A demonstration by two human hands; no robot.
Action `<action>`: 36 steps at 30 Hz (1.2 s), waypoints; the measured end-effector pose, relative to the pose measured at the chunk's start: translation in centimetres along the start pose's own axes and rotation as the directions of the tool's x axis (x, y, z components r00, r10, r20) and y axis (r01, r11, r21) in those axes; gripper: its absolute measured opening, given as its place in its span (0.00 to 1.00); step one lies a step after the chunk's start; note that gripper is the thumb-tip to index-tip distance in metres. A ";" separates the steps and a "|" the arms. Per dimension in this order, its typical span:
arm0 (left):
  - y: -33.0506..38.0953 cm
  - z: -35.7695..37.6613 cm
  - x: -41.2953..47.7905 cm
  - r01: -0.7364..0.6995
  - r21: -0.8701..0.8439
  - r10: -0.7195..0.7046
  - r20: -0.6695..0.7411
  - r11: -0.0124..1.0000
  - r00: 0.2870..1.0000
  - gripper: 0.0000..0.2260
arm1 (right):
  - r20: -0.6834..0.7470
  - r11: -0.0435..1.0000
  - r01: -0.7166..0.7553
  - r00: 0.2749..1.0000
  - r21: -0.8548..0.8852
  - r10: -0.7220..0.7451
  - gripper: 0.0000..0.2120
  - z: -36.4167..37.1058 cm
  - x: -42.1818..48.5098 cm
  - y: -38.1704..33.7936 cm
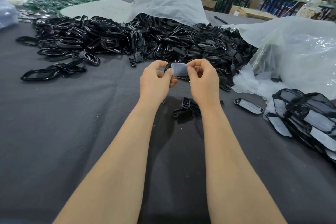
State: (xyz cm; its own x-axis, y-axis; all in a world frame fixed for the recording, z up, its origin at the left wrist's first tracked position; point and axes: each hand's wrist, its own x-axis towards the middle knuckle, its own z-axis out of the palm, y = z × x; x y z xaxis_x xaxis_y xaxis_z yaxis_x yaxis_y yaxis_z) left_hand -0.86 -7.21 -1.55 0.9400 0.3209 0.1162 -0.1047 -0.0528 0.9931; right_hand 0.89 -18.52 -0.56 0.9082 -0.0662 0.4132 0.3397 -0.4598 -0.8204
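Above the dark grey cloth-covered table [91, 132], both my hands hold one small black plastic frame with a grey film [179, 68] on its face. My left hand [157, 81] pinches the frame's left end between thumb and fingers. My right hand [203, 80] pinches the right edge of the grey film with thumb and forefinger. The frame's black rim shows as a thin arc at the top left of the film; the rest is hidden behind my fingers.
A large heap of black plastic frames and grille inserts [138, 40] spreads across the table behind my hands. Clear plastic bags [294, 51] lie at the right. Film-covered finished pieces [305, 114] pile at the right edge. A few loose black inserts [187, 108] lie under my right wrist.
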 end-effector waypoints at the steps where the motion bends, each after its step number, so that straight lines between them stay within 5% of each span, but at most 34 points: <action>1: 0.0 0.0 0.0 0.006 -0.015 -0.006 0.009 1.000 1.000 0.10 | -0.018 1.000 -0.006 1.000 -0.002 0.006 0.06 0.1 0.0 0.1; 7: 0.0 0.1 0.1 0.033 -0.041 -0.034 -0.013 0.999 0.999 0.09 | -0.123 0.999 0.030 0.992 0.027 -0.026 0.04 0.1 -0.2 -0.5; 10: -0.1 0.1 0.2 0.044 -0.057 -0.047 -0.058 0.997 0.997 0.09 | -0.128 0.936 -0.020 0.989 0.352 0.069 0.06 -0.5 0.2 -1.2; 13: -0.2 0.2 0.2 0.046 -0.061 -0.050 -0.068 0.997 0.996 0.10 | 0.083 0.699 -0.187 0.980 0.691 0.181 0.06 -0.9 0.3 -1.5; 15: -0.2 0.2 0.2 0.040 -0.043 -0.042 -0.063 0.998 0.997 0.10 | 0.157 0.746 -0.230 0.973 0.625 0.169 0.04 -0.8 0.2 -1.3; 18: -0.2 0.1 0.2 0.030 -0.003 -0.030 -0.048 1.000 0.998 0.10 | 0.109 0.952 -0.122 0.990 0.281 0.095 0.03 -0.1 0.0 -0.9; 22: -0.1 0.2 0.1 0.023 0.037 -0.022 -0.031 0.999 0.999 0.11 | -0.020 1.000 -0.022 1.000 0.014 0.023 0.03 0.4 -0.1 -0.6; 31: -0.3 0.3 0.3 0.006 -0.007 -0.006 -0.009 1.000 1.000 0.11 | -0.122 0.996 -0.002 0.992 -0.090 -0.009 0.01 1.0 -0.3 0.1; 36: -0.3 0.3 0.3 -0.014 -0.024 0.014 -0.002 1.000 1.000 0.11 | -0.135 1.000 -0.003 0.991 -0.012 0.001 0.05 1.0 -0.1 0.2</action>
State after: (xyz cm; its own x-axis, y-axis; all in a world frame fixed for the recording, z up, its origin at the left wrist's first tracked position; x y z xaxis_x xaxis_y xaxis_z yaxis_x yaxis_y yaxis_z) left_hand -0.47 -7.36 -1.80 0.9380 0.3216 0.1297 -0.1252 -0.0347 0.9915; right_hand 1.12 -17.74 -1.19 0.8672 -0.1860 0.4619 0.3344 -0.4698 -0.8170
